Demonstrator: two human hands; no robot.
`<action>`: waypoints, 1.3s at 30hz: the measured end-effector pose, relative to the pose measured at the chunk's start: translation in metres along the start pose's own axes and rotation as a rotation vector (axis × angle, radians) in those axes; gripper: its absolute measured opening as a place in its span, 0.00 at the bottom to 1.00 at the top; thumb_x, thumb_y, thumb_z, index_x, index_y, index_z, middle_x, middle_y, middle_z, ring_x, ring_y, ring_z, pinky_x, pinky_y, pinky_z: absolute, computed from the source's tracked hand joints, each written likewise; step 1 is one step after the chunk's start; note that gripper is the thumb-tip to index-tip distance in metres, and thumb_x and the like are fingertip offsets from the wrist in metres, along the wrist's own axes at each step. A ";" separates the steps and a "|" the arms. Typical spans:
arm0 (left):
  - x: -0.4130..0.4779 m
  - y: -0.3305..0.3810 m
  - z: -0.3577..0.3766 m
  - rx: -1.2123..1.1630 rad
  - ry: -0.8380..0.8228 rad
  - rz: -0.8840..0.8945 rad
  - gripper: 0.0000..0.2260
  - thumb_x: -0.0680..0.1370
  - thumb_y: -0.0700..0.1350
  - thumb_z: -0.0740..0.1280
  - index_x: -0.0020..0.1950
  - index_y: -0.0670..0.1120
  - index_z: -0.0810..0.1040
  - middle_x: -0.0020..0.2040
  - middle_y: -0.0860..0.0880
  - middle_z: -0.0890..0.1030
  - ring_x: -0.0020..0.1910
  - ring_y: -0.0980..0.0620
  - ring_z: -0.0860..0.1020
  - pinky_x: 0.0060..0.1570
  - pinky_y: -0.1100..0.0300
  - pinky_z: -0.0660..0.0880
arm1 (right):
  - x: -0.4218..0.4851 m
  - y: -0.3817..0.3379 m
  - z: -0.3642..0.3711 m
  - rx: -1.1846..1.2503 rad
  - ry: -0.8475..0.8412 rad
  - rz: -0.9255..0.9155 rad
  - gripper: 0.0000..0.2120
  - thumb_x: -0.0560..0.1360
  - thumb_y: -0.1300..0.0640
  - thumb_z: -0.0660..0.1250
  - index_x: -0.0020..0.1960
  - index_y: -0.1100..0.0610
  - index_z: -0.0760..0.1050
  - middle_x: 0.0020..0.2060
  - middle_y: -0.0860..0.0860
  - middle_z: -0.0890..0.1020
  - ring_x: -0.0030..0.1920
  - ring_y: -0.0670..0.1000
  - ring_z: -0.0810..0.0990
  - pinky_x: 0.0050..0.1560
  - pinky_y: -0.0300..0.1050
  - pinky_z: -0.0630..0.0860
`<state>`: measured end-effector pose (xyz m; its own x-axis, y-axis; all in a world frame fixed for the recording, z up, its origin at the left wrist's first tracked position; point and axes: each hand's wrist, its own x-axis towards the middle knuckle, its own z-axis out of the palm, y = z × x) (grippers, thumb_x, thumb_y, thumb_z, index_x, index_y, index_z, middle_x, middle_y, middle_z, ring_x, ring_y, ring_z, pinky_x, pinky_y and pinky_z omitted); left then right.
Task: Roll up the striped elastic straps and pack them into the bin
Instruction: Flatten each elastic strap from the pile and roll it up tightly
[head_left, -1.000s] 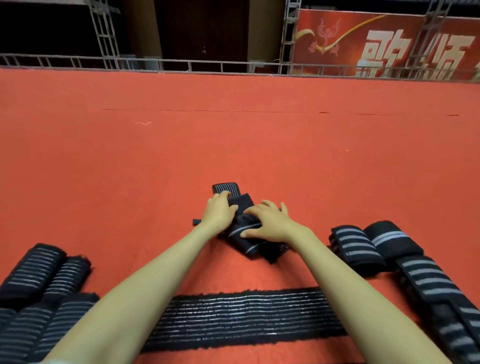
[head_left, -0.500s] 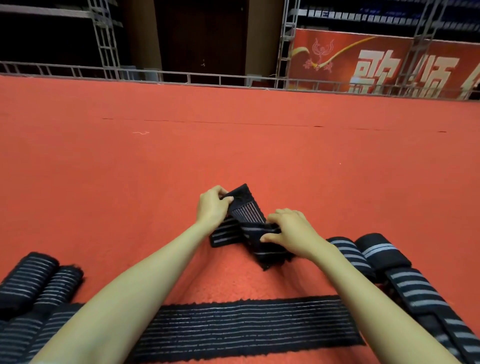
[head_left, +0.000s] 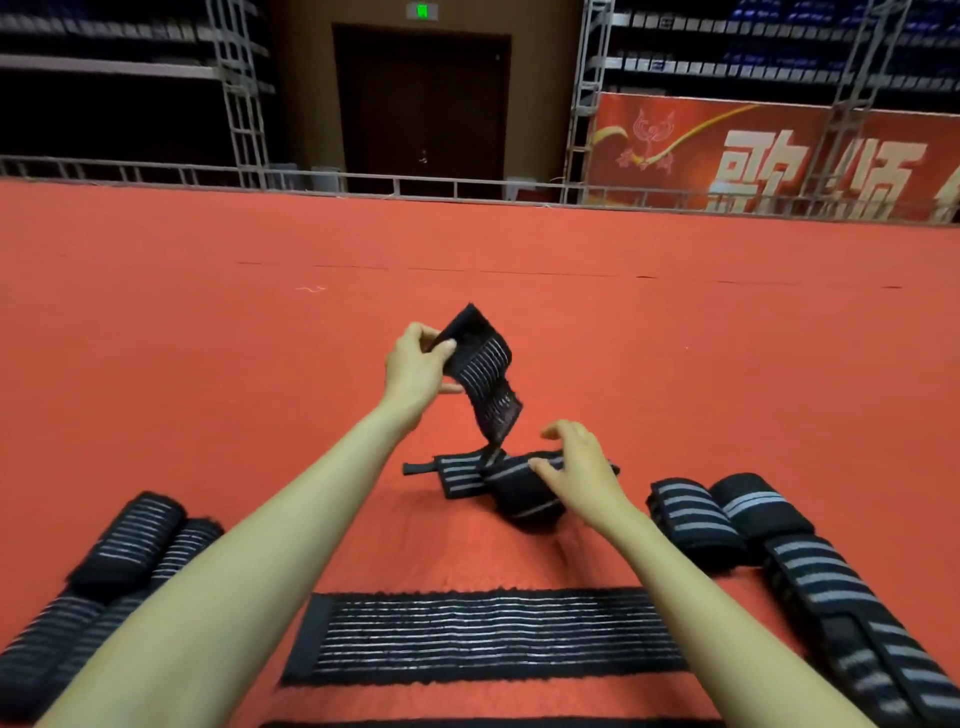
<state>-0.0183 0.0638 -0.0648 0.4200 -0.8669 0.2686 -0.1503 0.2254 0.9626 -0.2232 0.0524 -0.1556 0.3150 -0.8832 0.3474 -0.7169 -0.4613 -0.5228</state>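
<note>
My left hand (head_left: 415, 366) pinches the free end of a black strap with grey stripes (head_left: 485, 382) and holds it up above the red carpet. The strap hangs down to a bunched, partly rolled part (head_left: 511, 480) lying on the carpet. My right hand (head_left: 576, 460) rests on that bunched part with its fingers curved over it. A wide striped strap (head_left: 483, 636) lies flat and unrolled close to me, between my forearms. No bin is in view.
Rolled striped straps (head_left: 130, 540) lie in a group at the lower left. More rolls (head_left: 727, 512) and a long loose strap (head_left: 852, 613) lie at the right. Red carpet (head_left: 208, 338) stretches ahead to a metal railing (head_left: 363, 182) and trusses.
My left hand has lifted the strap's end up off the carpet, so the strap now unrolls and hangs. My right hand has stayed on the bundle. The view has tilted upward.
</note>
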 end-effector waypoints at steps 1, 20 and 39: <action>-0.007 -0.004 -0.004 -0.005 -0.054 -0.022 0.07 0.78 0.36 0.63 0.42 0.44 0.70 0.40 0.47 0.73 0.38 0.50 0.76 0.30 0.56 0.80 | 0.001 -0.008 0.000 0.083 0.030 0.039 0.18 0.74 0.59 0.70 0.62 0.61 0.72 0.58 0.56 0.75 0.62 0.56 0.72 0.62 0.42 0.64; -0.115 0.002 -0.051 0.546 0.021 0.586 0.10 0.75 0.45 0.68 0.54 0.42 0.75 0.52 0.47 0.73 0.53 0.49 0.73 0.57 0.56 0.69 | -0.021 -0.102 -0.048 0.767 0.075 0.229 0.12 0.73 0.62 0.71 0.54 0.57 0.72 0.41 0.49 0.78 0.39 0.46 0.77 0.36 0.37 0.71; -0.173 -0.019 -0.033 -0.045 -0.137 -0.314 0.17 0.75 0.43 0.71 0.62 0.43 0.72 0.45 0.48 0.73 0.45 0.53 0.76 0.45 0.60 0.75 | -0.050 -0.115 -0.046 1.388 0.185 0.575 0.11 0.77 0.73 0.59 0.56 0.61 0.67 0.41 0.56 0.76 0.39 0.50 0.76 0.46 0.45 0.76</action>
<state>-0.0590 0.2243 -0.1287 0.3147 -0.9481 -0.0449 0.0076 -0.0448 0.9990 -0.1856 0.1530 -0.0768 0.0479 -0.9917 -0.1193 0.4595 0.1279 -0.8789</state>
